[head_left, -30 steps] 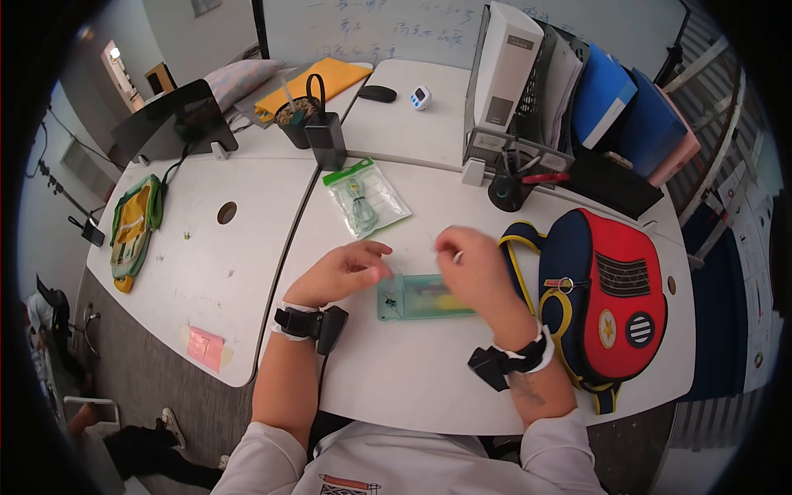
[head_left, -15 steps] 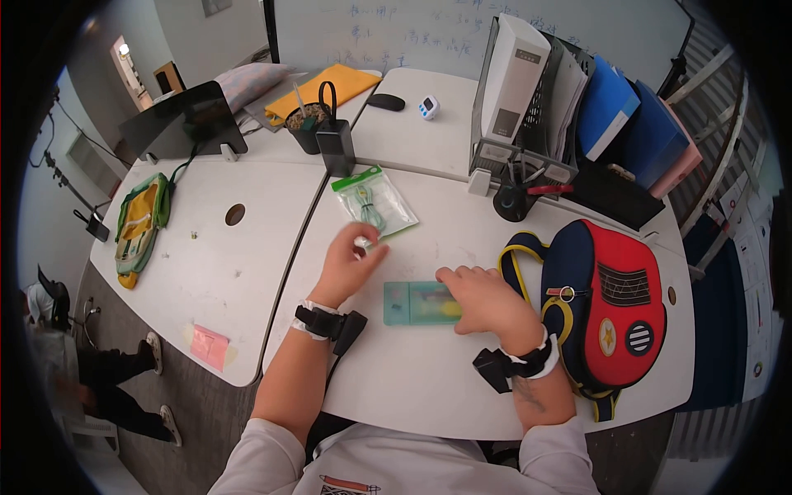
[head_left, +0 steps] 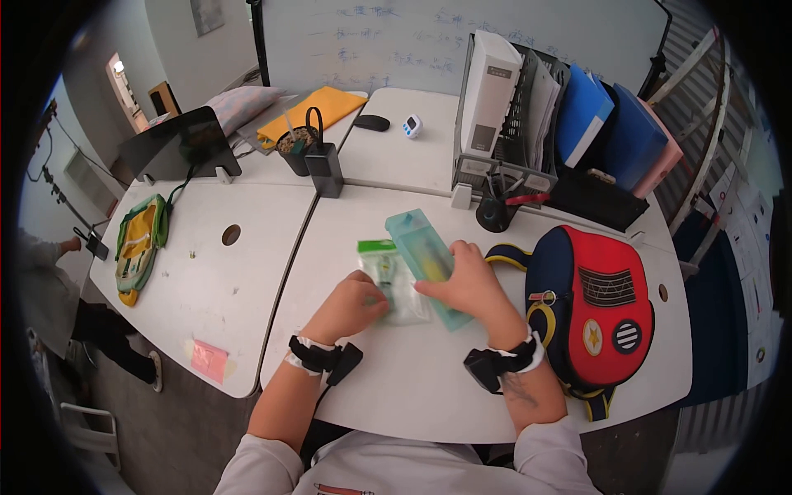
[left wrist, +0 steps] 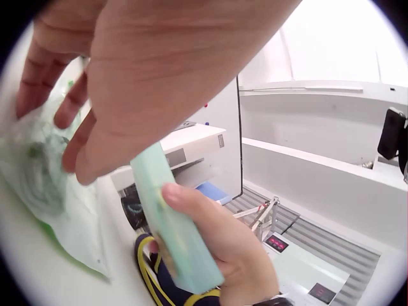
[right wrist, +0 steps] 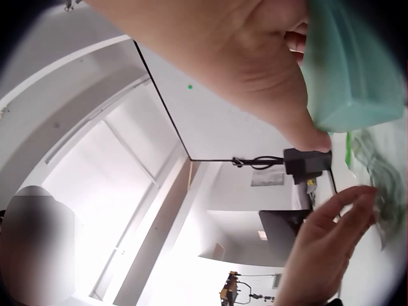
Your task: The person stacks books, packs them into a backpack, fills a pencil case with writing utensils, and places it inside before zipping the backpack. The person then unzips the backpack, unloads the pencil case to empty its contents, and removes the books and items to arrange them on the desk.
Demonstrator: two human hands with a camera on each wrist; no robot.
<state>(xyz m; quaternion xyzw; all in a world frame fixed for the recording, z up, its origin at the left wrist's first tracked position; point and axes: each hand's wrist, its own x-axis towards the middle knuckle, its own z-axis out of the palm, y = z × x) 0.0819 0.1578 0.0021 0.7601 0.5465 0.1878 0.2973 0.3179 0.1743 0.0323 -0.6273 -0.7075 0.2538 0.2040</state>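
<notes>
My right hand [head_left: 474,285] grips a translucent teal pencil case [head_left: 415,235], tilted over the desk, its thumb lying along one long side. Yellow and darker contents show faintly through the lid. Just left of the case is a clear plastic bag [head_left: 404,305] with a green top strip. A coiled pale green cable [right wrist: 382,172] lies inside it. My left hand [head_left: 355,307] pinches the bag's near left edge between thumb and fingers. In the left wrist view, the bag hangs by those fingers [left wrist: 73,102], partly hidden by the palm.
A red and navy backpack [head_left: 590,305] lies at the right. Behind stand a black pen holder [head_left: 495,213], a file rack [head_left: 503,161] and a black box with a loop [head_left: 325,173]. On the left desk are a green and yellow pouch [head_left: 140,243] and a pink note [head_left: 209,360].
My right hand has taken up the pencil case from the desk and tilted it upward and left. My left hand has drawn the bag with the cable nearer.
</notes>
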